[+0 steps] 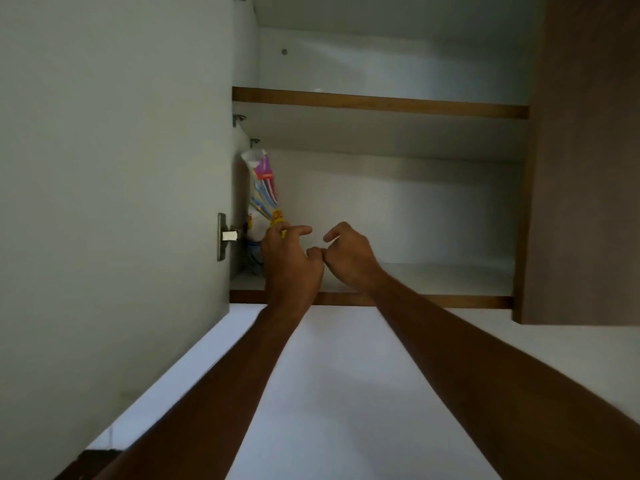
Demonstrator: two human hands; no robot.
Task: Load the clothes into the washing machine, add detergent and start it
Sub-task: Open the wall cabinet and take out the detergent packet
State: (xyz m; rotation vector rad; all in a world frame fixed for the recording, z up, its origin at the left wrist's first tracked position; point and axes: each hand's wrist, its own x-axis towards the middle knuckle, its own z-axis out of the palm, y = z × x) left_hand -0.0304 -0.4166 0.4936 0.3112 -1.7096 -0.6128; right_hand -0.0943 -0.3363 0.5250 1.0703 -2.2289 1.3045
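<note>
A colourful detergent bag [264, 192] stands upright at the far left of the lower shelf [433, 275] in an open wall cabinet above me. My left hand [289, 258] is raised to the bag's lower right side, its fingers loosely bent and its fingertips touching or nearly touching the bag. Just to the right of it, my right hand [349, 254] hovers over the shelf with curled fingers and holds nothing. The two hands' thumbs nearly meet. The washing machine and the clothes are out of view.
The cabinet door [114, 202] stands open at the left, with a metal hinge [225, 236] beside the bag. An upper shelf [381, 103] spans the cabinet. A brown cabinet side [585, 150] bounds it at the right. A white wall [346, 393] lies below.
</note>
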